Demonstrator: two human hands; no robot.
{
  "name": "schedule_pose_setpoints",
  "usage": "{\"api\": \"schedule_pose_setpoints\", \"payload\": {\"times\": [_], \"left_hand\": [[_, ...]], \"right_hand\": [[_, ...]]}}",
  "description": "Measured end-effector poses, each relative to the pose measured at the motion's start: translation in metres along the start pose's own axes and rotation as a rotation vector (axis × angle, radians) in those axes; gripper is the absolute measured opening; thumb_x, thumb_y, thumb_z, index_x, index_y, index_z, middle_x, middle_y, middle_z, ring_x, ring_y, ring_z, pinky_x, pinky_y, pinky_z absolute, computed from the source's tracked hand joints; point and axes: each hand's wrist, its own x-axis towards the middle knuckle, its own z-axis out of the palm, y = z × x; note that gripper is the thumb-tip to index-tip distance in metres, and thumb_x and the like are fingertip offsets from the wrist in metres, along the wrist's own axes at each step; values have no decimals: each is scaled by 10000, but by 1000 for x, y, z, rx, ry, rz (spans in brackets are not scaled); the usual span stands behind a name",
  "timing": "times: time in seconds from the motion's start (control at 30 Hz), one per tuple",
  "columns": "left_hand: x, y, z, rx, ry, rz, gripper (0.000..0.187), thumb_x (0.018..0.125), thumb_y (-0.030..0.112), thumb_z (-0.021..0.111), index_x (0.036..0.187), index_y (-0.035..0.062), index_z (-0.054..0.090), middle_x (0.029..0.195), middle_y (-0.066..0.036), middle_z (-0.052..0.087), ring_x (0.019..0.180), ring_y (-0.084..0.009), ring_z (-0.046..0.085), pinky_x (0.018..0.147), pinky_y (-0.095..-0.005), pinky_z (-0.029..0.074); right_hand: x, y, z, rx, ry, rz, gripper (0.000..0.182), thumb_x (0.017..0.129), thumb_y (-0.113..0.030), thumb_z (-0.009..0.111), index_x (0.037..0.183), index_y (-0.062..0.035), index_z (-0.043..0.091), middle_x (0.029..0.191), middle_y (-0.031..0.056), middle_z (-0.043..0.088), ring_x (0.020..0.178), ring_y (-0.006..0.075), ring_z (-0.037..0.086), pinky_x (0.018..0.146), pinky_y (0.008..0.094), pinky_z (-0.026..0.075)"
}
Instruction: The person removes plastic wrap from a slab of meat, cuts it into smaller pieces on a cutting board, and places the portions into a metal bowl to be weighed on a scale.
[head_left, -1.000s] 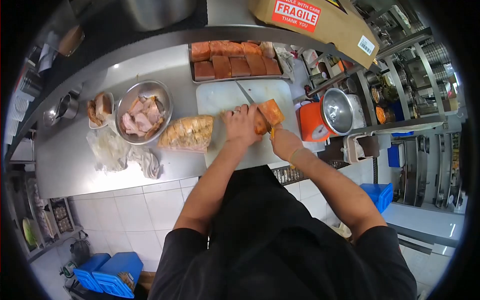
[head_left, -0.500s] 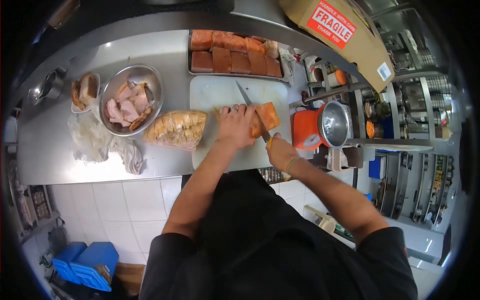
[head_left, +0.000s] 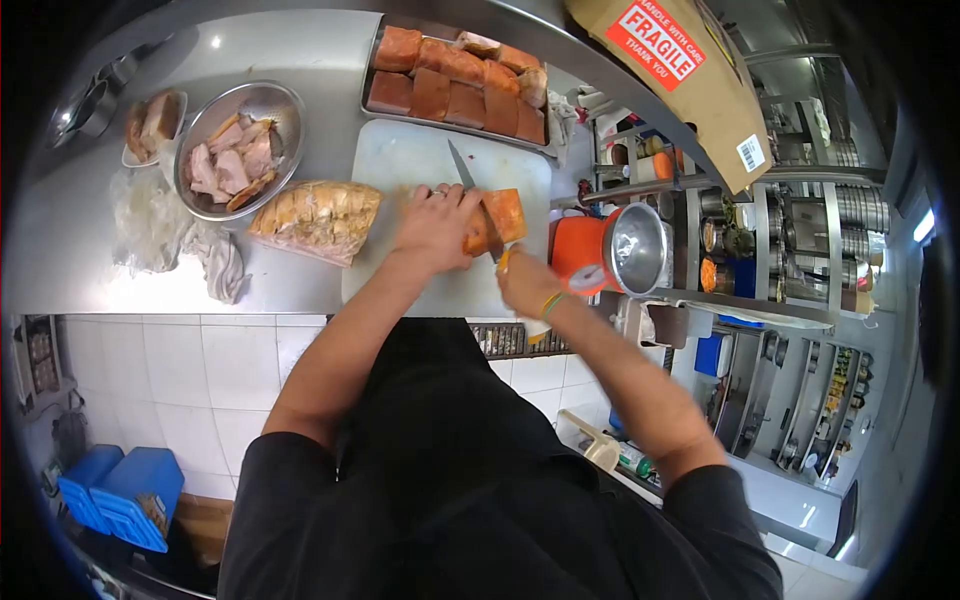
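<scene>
On the white cutting board (head_left: 385,160) lies an orange-skinned block of meat (head_left: 505,213). My left hand (head_left: 437,230) presses on its left side, fingers bent over it, and a ring shows on one finger. My right hand (head_left: 528,284), with a yellow band at the wrist, is closed round the yellow handle of a long knife (head_left: 460,163). The blade crosses the meat slantwise beside my left fingers, its tip pointing to the far side of the board. How deep the edge sits is hidden. A larger scored slab of meat (head_left: 318,220) rests at the board's left edge.
A steel bowl (head_left: 296,120) of meat pieces stands left on the steel counter (head_left: 330,60), near a plastic bag (head_left: 150,225) and a cloth (head_left: 215,265). Behind the board is a tray (head_left: 455,125) of meat blocks. An orange scale (head_left: 577,250) with a metal bowl stands right.
The whole view has shifted, so the counter and board appear farther left and higher. Both hands keep nearly the same places on the meat and knife.
</scene>
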Motion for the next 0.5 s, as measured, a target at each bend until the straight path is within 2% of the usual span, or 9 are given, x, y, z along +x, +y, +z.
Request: {"api": "schedule_pose_setpoints", "payload": {"times": [0.07, 0.17, 0.27, 0.3, 0.4, 0.43, 0.5], "left_hand": [[2, 0, 3, 20, 23, -7, 995, 587, 374, 938, 1435, 109, 491, 1325, -142, 623, 1324, -297, 584, 1101, -447, 362], [4, 0, -7, -29, -64, -32, 1007, 597, 379, 936, 1452, 111, 477, 1337, -138, 618, 1332, -293, 576, 1112, -452, 355], [4, -2, 3, 70, -57, -11, 972, 670, 432, 880, 1482, 121, 448, 1348, -130, 591, 1335, -288, 556, 1130, -457, 334], [0, 4, 5, 55, -66, -8, 980, 647, 415, 898, 1471, 120, 455, 1341, -128, 598, 1329, -288, 563, 1124, -455, 341], [2, 6, 2, 34, -38, -22, 990, 599, 375, 932, 1439, 118, 477, 1318, -123, 615, 1311, -286, 580, 1108, -450, 356], [3, 5, 2, 32, -18, -19, 980, 596, 370, 931, 1431, 119, 483, 1311, -122, 618, 1304, -285, 583, 1106, -450, 357], [10, -4, -1, 26, 19, -21, 968, 594, 364, 929, 1421, 121, 491, 1304, -118, 622, 1291, -282, 587, 1097, -451, 361]], "right_hand": [[-2, -22, -39, 39, -261, 47, 418, 990, -179, 582, 1236, 132, 450, 1008, 348, 717, 1006, 487, 725, 897, 561, 561], [12, 5, 29, -24, 95, 77, 418, 1033, -232, 572, 1228, 106, 424, 950, 368, 703, 927, 534, 713, 826, 602, 564], [12, 2, 55, 55, 152, 143, 411, 1036, -228, 561, 1233, 101, 413, 924, 383, 693, 925, 527, 718, 822, 603, 569], [15, 6, 54, 35, 165, 110, 406, 1039, -220, 555, 1234, 106, 414, 906, 386, 691, 907, 508, 730, 804, 582, 583], [13, -14, -16, 176, -234, 141, 398, 1038, -205, 551, 1239, 109, 413, 899, 375, 694, 893, 495, 737, 772, 555, 594], [7, -28, -26, 78, -215, 136, 393, 1036, -190, 548, 1244, 113, 409, 883, 363, 697, 878, 484, 743, 749, 529, 603], [26, -5, 21, 28, 1, 111, 393, 994, -156, 560, 1233, 126, 430, 961, 370, 709, 942, 500, 734, 828, 564, 583]]}}
